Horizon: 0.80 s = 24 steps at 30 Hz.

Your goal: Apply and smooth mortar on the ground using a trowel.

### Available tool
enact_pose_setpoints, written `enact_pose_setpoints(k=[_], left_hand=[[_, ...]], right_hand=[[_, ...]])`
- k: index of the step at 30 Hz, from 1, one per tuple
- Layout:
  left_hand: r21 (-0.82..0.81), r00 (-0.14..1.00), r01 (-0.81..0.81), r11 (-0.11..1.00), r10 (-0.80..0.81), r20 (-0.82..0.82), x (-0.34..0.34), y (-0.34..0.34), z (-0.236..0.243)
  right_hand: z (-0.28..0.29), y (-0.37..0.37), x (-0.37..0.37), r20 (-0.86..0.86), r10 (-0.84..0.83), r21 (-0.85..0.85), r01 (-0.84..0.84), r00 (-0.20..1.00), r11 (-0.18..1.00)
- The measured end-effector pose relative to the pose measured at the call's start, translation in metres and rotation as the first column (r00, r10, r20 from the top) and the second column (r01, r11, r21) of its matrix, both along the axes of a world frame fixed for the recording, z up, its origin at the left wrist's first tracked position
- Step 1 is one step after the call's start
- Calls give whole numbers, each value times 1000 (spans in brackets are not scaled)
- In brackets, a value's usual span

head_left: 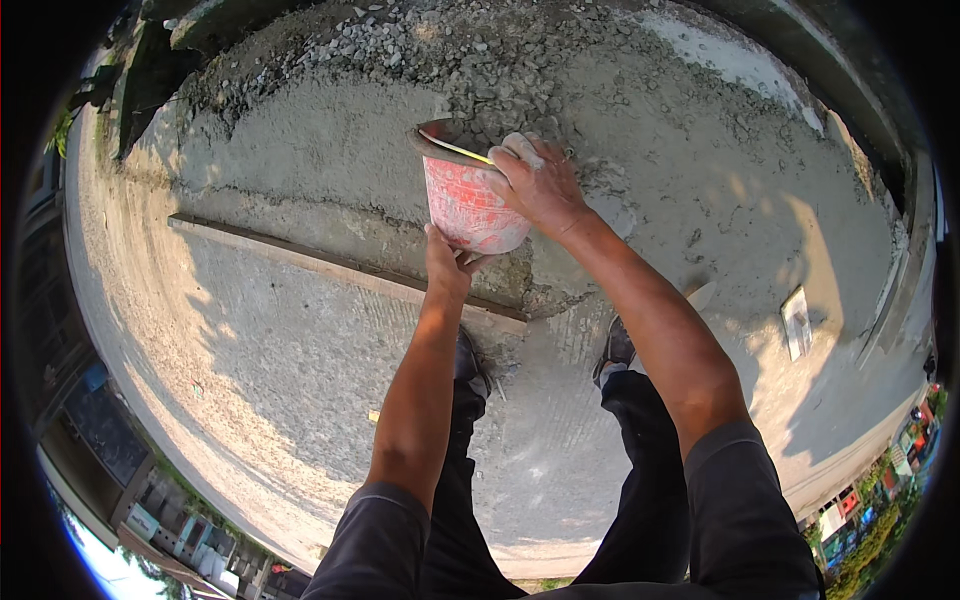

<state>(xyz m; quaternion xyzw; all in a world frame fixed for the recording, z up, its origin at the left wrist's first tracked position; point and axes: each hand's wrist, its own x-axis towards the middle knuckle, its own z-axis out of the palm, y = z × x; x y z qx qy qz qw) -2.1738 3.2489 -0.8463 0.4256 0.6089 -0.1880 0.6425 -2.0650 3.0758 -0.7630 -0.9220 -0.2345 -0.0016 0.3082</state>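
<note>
Holding a red bucket [465,205] tilted far-ward at centre, pinched at the rim [452,151] by the right grip [541,186], cupped below by the left grip [448,268], over concrete [310,135] seemingly smoothed at left, yet lumpy at far centre

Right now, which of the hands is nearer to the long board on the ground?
Left. The left hand, at the base of the red bucket, appears just above the board in the picture; the right hand, at the bucket's rim, is farther up and right.
</note>
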Motion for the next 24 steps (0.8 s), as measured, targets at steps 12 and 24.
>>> enact_pose_setpoints(k=[12,24], left_hand=[[72,914,-224,972,184,362,56,-42,47],[327,837,-94,940,-104,538,66,-33,3]], right_hand=[[-30,-11,80,-2,-86,131,85,996,988],[-53,-27,163,61,-215,140,205,975,969]])
